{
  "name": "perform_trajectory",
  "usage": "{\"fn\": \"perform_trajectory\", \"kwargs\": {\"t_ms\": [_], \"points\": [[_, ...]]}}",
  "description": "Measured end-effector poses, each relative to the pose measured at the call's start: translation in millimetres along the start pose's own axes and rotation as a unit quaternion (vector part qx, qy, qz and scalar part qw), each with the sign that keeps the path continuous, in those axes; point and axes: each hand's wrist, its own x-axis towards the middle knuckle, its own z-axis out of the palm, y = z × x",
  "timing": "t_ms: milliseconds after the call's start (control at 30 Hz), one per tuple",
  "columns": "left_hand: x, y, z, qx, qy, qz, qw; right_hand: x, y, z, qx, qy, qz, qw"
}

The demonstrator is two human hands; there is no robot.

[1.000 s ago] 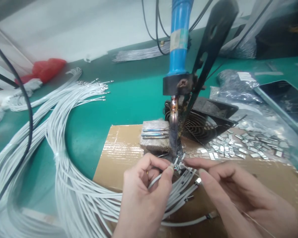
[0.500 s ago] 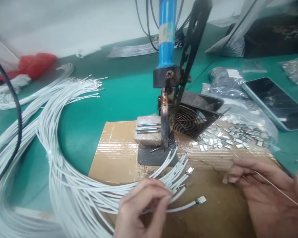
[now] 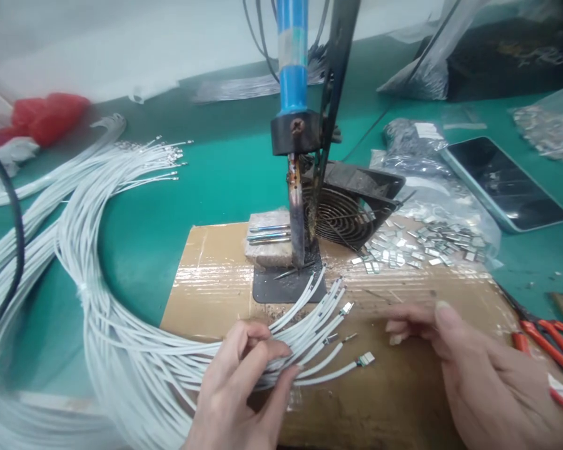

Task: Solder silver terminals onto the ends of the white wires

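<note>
Your left hand [image 3: 237, 390] pinches the white wires [image 3: 304, 328] at lower centre. Your right hand [image 3: 473, 375], fingers loosely curled and gripping nothing visible, rests on the cardboard [image 3: 216, 281] below the metal terminals [image 3: 417, 247].

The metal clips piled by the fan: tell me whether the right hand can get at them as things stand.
Probably yes. The right hand lies on the cardboard just short of the metal clips, which lie loose and uncovered beside the fan. Nothing stands between them.
</note>
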Motion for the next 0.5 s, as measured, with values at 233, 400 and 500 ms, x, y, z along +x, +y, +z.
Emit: {"fn": "perform_trajectory", "kwargs": {"t_ms": [233, 400, 500], "points": [[-4.2, -0.5, -4.7, 0.004, -0.035, 0.038, 0.999, 1.8, -8.3, 4.4, -0.071, -0.028, -0.026, 0.997], [-5.9, 0.0, -5.2, 0.002, -0.024, 0.037, 0.999, 2.6, -7.0, 6.1, -0.078, -0.028, -0.022, 0.996], [-5.9, 0.7, -7.2, 0.001, -0.048, 0.048, 0.998, 2.7, -6.4, 5.6, -0.084, -0.035, -0.026, 0.996]]}}
